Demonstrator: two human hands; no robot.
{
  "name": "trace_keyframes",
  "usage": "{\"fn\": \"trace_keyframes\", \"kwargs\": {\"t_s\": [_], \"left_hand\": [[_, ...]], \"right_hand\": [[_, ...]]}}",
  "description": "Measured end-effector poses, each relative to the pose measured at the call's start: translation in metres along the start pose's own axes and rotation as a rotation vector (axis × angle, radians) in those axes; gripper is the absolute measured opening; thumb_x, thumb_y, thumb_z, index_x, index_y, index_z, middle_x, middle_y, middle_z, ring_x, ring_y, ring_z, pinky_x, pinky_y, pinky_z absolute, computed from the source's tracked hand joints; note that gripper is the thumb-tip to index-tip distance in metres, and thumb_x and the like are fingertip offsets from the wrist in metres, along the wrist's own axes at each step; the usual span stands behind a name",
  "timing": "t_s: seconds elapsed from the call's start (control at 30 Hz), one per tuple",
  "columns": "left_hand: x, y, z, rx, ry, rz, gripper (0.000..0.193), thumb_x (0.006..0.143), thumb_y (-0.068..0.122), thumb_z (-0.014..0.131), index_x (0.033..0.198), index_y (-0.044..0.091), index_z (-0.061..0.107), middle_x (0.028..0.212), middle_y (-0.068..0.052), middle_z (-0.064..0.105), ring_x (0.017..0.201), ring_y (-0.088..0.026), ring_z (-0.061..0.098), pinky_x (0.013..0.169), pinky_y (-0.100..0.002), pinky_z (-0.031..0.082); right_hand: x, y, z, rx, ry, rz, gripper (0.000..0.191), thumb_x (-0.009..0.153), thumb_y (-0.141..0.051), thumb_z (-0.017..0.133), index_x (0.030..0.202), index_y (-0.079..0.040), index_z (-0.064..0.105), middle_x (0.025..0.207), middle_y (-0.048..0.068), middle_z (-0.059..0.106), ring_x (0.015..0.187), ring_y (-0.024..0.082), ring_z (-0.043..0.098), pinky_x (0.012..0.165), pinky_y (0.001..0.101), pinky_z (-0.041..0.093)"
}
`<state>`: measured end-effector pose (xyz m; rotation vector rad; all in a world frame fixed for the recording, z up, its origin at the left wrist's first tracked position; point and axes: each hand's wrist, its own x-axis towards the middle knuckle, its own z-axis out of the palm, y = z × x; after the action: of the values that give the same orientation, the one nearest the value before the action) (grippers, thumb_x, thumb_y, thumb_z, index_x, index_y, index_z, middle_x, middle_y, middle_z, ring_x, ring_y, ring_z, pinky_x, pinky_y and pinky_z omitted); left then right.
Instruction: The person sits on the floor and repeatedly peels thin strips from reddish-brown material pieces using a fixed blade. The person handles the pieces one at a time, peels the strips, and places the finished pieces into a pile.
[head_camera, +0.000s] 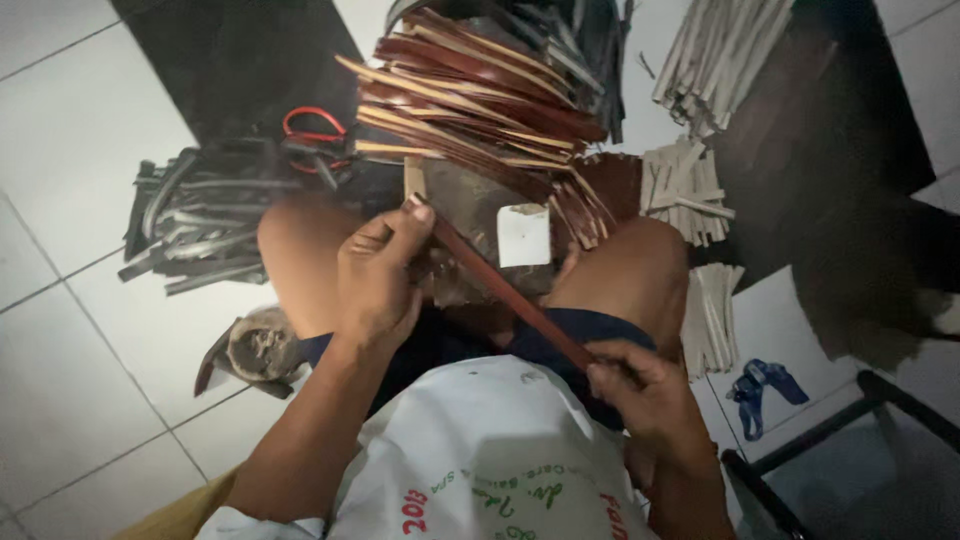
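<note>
Fanned stack of brown strips (470, 95) lies ahead on the floor, grey strips (195, 225) at left, pale strips (715, 55) at right (red-handled scissors (312, 135) beside the grey ones). Single brown strip (505, 295) spans the lap: left hand (380, 280) pinches its far end, right hand (640, 390) its near end. Step judged: smoothing one strip; next calls for even tension

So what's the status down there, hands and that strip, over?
Left hand pinches the far end of the reddish-brown strip; right hand grips the near end. Strip slants across the lap. Pile of strips ahead, red-handled scissors on floor; nothing blocking.
</note>
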<state>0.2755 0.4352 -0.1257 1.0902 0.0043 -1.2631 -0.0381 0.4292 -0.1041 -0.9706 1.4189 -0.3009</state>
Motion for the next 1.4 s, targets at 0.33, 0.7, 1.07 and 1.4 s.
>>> {"fn": "trace_keyframes", "kwargs": {"t_s": [0.33, 0.7, 1.07, 1.4], "left_hand": [[0.008, 0.005, 0.028, 0.276, -0.279, 0.162, 0.041, 0.100, 0.031, 0.050, 0.125, 0.001, 0.061, 0.113, -0.005, 0.070, 0.097, -0.014, 0.072, 0.084, -0.031, 0.060], [0.019, -0.013, 0.039, 0.634, -0.082, 0.099, 0.035, 0.105, 0.021, 0.057, 0.121, -0.007, 0.069, 0.100, -0.008, 0.072, 0.087, -0.010, 0.060, 0.077, -0.026, 0.049], [0.045, 0.000, 0.018, 0.556, 0.134, -0.026, 0.029, 0.100, 0.022, 0.058, 0.118, 0.003, 0.070, 0.092, -0.003, 0.073, 0.073, -0.011, 0.066, 0.061, -0.024, 0.053], [0.066, 0.032, -0.005, 0.717, 0.018, 0.111, 0.025, 0.102, 0.021, 0.062, 0.119, 0.007, 0.073, 0.080, -0.003, 0.065, 0.068, -0.008, 0.056, 0.058, -0.025, 0.048]], "right_hand": [[0.018, -0.016, -0.070, -0.317, 0.212, -0.326, 0.020, 0.089, -0.009, 0.070, 0.106, 0.000, 0.074, 0.097, 0.008, 0.075, 0.087, 0.015, 0.071, 0.078, 0.0314, 0.058], [0.219, -0.068, -0.231, 0.559, 0.602, -0.415, 0.020, 0.103, -0.014, 0.067, 0.119, -0.002, 0.064, 0.104, 0.004, 0.066, 0.085, 0.012, 0.065, 0.072, 0.0231, 0.054], [0.266, -0.126, -0.041, -0.491, 0.368, -1.006, 0.024, 0.101, -0.014, 0.072, 0.121, -0.002, 0.068, 0.110, 0.015, 0.069, 0.094, 0.025, 0.069, 0.077, 0.0338, 0.056], [0.316, -0.273, 0.127, -0.987, 0.300, -1.358, 0.037, 0.095, -0.017, 0.078, 0.129, -0.006, 0.071, 0.124, 0.022, 0.058, 0.105, 0.037, 0.060, 0.091, 0.0480, 0.050]]}}
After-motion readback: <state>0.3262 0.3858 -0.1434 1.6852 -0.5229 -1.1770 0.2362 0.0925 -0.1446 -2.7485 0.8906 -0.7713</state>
